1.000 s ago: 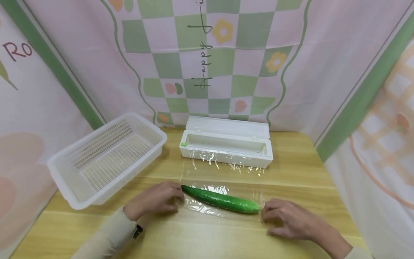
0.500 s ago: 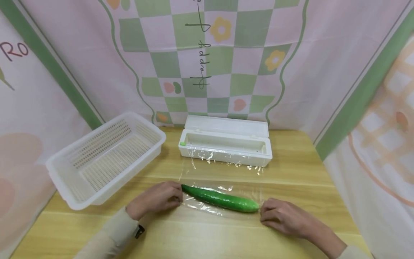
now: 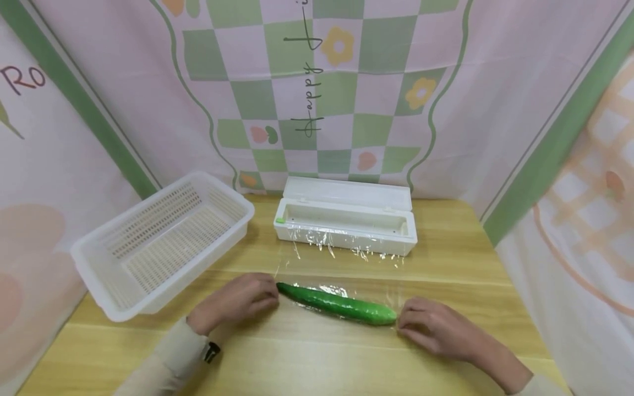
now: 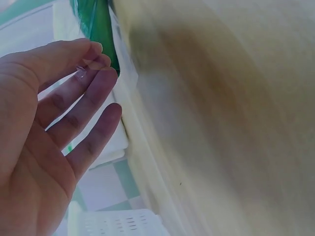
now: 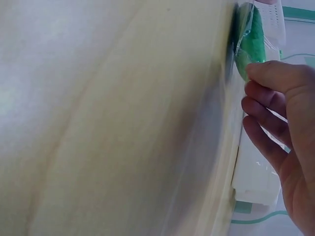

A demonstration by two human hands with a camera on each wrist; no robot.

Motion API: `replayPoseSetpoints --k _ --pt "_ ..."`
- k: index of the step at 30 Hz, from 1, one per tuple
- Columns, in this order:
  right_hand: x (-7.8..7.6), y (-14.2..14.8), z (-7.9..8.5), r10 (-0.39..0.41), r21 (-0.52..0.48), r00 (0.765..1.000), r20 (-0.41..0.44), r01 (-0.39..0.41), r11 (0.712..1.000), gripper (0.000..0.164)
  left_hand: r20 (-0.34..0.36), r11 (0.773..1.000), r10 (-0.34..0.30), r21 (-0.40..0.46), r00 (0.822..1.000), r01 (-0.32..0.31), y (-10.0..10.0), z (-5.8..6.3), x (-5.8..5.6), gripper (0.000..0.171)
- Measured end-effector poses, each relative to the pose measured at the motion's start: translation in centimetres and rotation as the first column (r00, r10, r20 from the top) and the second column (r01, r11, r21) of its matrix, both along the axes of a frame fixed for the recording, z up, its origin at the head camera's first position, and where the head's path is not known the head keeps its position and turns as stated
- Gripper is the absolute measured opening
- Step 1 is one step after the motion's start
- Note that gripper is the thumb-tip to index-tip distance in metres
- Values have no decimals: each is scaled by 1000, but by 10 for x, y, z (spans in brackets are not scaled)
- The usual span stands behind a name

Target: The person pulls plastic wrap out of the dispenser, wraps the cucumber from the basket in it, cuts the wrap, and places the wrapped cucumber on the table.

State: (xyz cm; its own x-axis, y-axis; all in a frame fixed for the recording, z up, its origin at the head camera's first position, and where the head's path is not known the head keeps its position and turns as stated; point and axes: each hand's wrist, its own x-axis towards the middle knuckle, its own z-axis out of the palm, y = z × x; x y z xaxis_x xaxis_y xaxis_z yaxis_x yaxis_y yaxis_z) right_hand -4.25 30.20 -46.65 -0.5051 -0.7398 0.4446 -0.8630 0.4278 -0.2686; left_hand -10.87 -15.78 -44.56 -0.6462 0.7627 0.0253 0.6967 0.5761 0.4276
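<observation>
A green cucumber [image 3: 342,306] lies crosswise near the middle of the table, with clear cling film [image 3: 334,290] beneath and around it. My left hand [image 3: 242,300] is at its dark left tip, thumb and fingertips pinching the film edge. At the paler right end, my right hand [image 3: 438,327] pinches film between thumb and forefinger. In the left wrist view, a crinkle of film shows at the left fingertips [image 4: 101,54]. The right wrist view shows film drawn tight over the cucumber [image 5: 252,37]. Behind stands a long white dispenser box [image 3: 346,242], lid up, the film running forward from its front edge.
A white perforated basket [image 3: 250,212] sits at the left of the wooden table [image 3: 317,368]. A small green piece [image 3: 280,220] marks the box's left corner. Patterned curtains [image 3: 337,93] hang behind and at both sides.
My fingers have drawn together on the film at both ends. The film's near edge, which lay spread in front of the cucumber, has come up against it. Box and basket stay put.
</observation>
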Motion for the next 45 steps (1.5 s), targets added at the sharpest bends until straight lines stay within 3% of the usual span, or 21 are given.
replayPoseSetpoints --k 4,7,21,36,45 --pt "-2 0 4 -6 -60 993 118 13 998 27 -4 1000 17 7 1000 -17 0 4 -1 9" --pt "-3 1 5 -19 -82 987 160 33 996 28 -14 1000 24 7 1000 -24 0 5 -2 10" --pt "-5 3 7 -123 -51 971 207 136 989 30 -78 997 69 29 995 -66 5 7 -5 10" --pt "-8 2 7 -116 -42 966 233 129 991 30 -117 991 127 57 985 -121 14 2 -11 9" --pt "-10 0 9 -111 -57 968 225 127 990 32 -152 994 110 45 982 -104 26 -4 -20 10"
